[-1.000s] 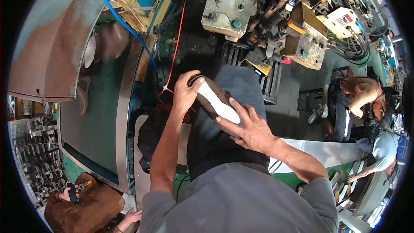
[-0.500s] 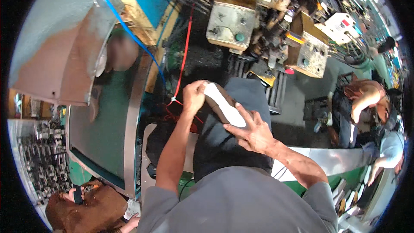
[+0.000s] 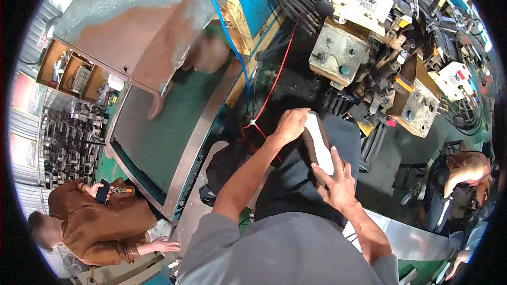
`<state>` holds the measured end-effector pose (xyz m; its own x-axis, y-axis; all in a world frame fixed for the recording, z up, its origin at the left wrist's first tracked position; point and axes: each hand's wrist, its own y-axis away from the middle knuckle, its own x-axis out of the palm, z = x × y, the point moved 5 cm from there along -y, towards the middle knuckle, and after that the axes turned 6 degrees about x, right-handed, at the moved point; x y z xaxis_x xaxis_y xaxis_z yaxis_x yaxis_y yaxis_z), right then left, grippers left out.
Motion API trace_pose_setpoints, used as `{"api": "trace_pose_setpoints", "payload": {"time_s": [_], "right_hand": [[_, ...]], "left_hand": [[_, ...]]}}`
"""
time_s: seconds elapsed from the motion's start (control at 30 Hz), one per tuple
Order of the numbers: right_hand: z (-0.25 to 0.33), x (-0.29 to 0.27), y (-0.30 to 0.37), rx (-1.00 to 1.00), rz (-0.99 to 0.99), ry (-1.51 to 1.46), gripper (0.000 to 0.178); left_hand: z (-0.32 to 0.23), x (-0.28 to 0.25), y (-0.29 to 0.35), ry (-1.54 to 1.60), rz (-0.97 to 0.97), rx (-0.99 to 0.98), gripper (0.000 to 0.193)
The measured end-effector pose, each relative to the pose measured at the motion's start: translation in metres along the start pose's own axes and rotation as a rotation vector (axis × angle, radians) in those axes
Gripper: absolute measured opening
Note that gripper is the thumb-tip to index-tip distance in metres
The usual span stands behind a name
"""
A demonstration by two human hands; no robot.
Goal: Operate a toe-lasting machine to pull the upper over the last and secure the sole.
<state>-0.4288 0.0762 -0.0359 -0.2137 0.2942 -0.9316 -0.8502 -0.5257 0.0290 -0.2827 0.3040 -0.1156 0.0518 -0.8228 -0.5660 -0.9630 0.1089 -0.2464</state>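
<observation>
A brown shoe (image 3: 320, 140) lies bottom up over my dark-trousered lap, its long white underside facing me. My left hand (image 3: 291, 126) is closed around the far end, the fingertips at its edge. At the near end is my right hand (image 3: 338, 185), with thumb and index finger on either side of the white underside, gripping it. The right hand's other fingers are partly bent against the shoe's right side. What lies under the shoe is hidden.
Grimy machines with a control box (image 3: 338, 54) and black hoses stand ahead to the right. A green conveyor belt (image 3: 174, 132) runs along the left, under a metal hood (image 3: 127, 26). A person in brown (image 3: 100, 221) holds a phone at lower left. Another person (image 3: 459, 174) sits at right.
My view has swung left, so the surroundings sit farther right in the picture. The shoe now points more nearly straight ahead, still between both hands. More of the person in brown shows.
</observation>
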Motion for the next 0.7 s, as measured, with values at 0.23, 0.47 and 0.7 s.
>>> {"api": "trace_pose_setpoints", "payload": {"time_s": [0.23, 0.47, 0.7], "right_hand": [[0.002, -0.003, -0.006, -0.013, -0.015, 0.046, 0.082], [0.004, -0.012, -0.010, -0.088, -0.032, -0.002, 0.085], [0.002, -0.012, -0.018, -0.126, 0.081, 0.044, 0.087]], "left_hand": [[0.022, 0.013, 0.009, 0.073, -0.078, -0.064, 0.032], [0.027, 0.027, 0.013, -0.051, -0.150, -0.164, 0.025], [0.027, 0.024, 0.029, -0.026, -0.378, -0.113, 0.020]]}}
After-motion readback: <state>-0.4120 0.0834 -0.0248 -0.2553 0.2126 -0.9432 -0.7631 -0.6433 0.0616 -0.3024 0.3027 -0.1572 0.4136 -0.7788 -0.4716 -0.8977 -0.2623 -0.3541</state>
